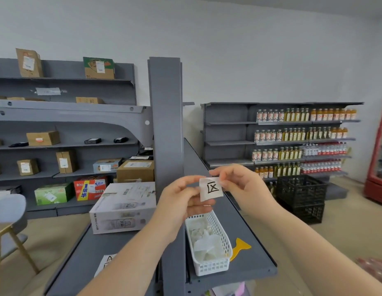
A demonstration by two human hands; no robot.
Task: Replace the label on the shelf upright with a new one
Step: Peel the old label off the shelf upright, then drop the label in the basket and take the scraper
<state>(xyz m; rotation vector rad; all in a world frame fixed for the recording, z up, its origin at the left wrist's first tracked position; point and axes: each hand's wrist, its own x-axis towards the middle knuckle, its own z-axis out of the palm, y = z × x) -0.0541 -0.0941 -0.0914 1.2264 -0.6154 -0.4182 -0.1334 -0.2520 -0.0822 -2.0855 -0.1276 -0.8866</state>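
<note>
1. Head view: both hands hold a small white label (211, 188) in the air, just in front of the grey shelf upright (166, 116), low on its face.
2. The left hand (181, 197) pinches the label's left edge between thumb and fingers; the right hand (239, 184) pinches its top right corner. That 2-handed grip probably serves to peel a backing or to square the label before sticking it.
3. The handwritten character faces the camera, so it can be kept upright.
4. The upright's face shows no label, so the old one seems already off.
5. Right of the upright's base, a white basket (217, 265) of paper pieces and a yellow scraper (239, 248) lie on the shelf, near to hand.
</note>
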